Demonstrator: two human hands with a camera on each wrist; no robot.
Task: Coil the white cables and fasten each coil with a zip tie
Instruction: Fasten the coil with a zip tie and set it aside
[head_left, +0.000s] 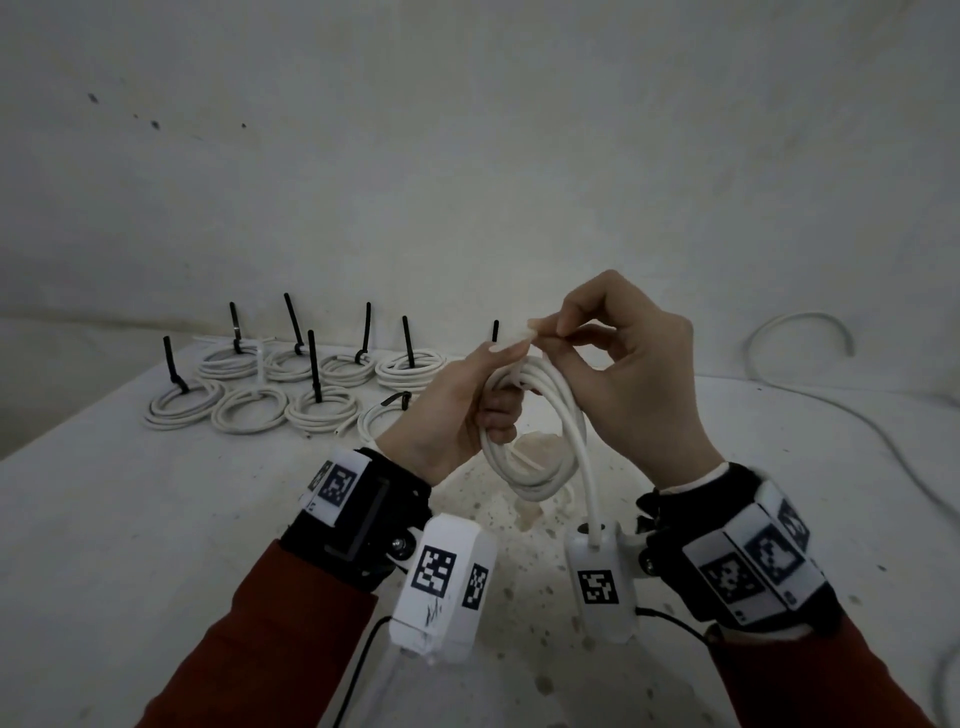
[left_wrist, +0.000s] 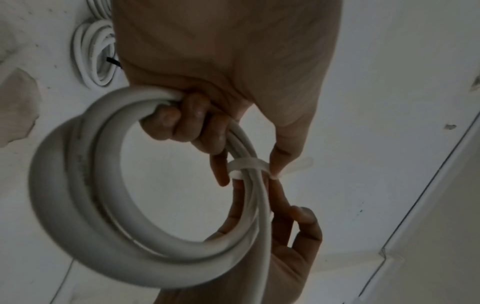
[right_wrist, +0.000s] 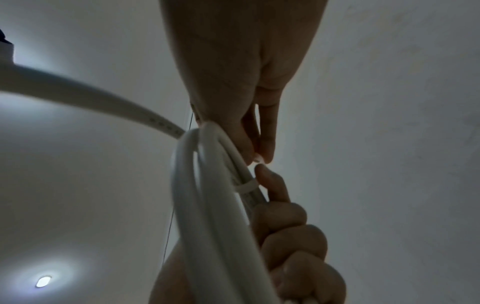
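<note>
Above the bench (head_left: 156, 519), the left hand (head_left: 447, 410) grips a white cable coil (head_left: 540, 441) while the right hand (head_left: 628, 374) pinches a white zip tie (left_wrist: 246, 164) looped round the coil's top. Tied coils (head_left: 291, 384) lie at ten o'clock. Likely next: pull the tail snug.

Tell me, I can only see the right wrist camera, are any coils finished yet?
Observer: Yes. The head view shows finished coils lying in rows on the table, most with black zip ties sticking up.
Operator: Is there more cable to do?
Observer: A loose cable lies uncoiled at the table's far right.
Operator: Is our coil round?
Observer: Yes. The left wrist view shows the coil as a round ring, with the left hand curled through it.
</note>
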